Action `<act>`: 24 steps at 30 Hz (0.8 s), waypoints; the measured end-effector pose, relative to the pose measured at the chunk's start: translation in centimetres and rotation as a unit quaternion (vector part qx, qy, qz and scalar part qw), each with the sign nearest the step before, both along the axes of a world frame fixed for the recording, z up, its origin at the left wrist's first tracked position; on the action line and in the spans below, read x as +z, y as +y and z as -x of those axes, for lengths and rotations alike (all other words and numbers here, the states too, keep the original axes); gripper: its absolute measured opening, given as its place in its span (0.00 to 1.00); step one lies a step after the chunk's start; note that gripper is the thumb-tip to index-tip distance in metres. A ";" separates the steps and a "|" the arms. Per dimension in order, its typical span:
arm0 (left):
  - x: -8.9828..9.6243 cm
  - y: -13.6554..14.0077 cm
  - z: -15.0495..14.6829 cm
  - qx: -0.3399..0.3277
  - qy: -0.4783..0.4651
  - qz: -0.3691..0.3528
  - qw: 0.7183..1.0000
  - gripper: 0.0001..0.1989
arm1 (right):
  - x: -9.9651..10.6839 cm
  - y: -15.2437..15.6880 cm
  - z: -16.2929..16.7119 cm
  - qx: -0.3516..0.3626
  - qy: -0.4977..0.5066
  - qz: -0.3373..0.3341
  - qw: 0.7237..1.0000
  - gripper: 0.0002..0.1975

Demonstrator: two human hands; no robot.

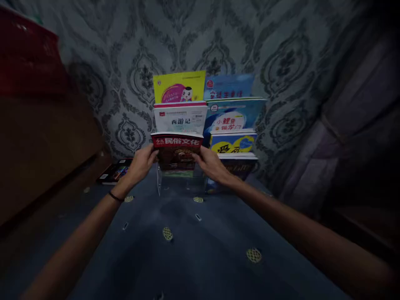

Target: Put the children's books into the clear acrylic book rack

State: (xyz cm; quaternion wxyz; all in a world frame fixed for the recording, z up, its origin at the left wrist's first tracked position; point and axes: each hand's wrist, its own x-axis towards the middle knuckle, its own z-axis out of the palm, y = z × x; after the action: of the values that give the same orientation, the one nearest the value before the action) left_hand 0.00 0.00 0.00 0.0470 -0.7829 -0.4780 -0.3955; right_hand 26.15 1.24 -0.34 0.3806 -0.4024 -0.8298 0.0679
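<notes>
Red-and-brown book (pixel 176 155) stands nearly upright at the front edge of the clear rack (pixel 179 184), on its left half; whether it rests there I cannot tell. The left hand (pixel 143 161) has its fingers closed on the cover's left edge, and the right hand (pixel 213 163) pinches the right edge. Behind rise a white book (pixel 179 118) and a yellow book (pixel 165 83). Past the rack's left edge, a dark book (pixel 116 171) lies flat on the blue cloth (pixel 200 250).

Left hand (pixel 142 161) + right hand (pixel 212 163) pinch dark-red paperback (pixel 178 156) by side edges. Clear plastic rack (pixel 158 182) just below them; white paperback (pixel 179 120), yellow paperback (pixel 168 84) beyond; black-covered book (pixel 116 171) flat, left of left hand.
</notes>
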 end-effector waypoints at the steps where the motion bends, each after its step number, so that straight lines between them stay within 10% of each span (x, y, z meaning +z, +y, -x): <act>1: -0.1 0.2 0.0 0.000 -0.001 0.008 1.000 0.14 | -0.1 0.1 0.0 -0.021 -0.008 -0.002 1.000 0.11; 8: -1.3 1.2 -0.1 0.031 -0.045 0.055 0.997 0.12 | -0.6 0.0 0.4 -0.109 -0.046 0.026 0.993 0.10; 24: -2.3 1.7 -1.7 0.099 0.055 0.023 0.993 0.05 | -2.5 1.2 1.4 -0.055 0.125 0.089 0.987 0.28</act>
State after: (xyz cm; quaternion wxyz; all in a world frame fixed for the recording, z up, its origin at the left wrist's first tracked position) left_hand 1.65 1.72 -2.26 0.0939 -0.7531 -0.5587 -0.3345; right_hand 24.72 2.44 -2.87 0.4470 -0.4682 -0.7431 0.1696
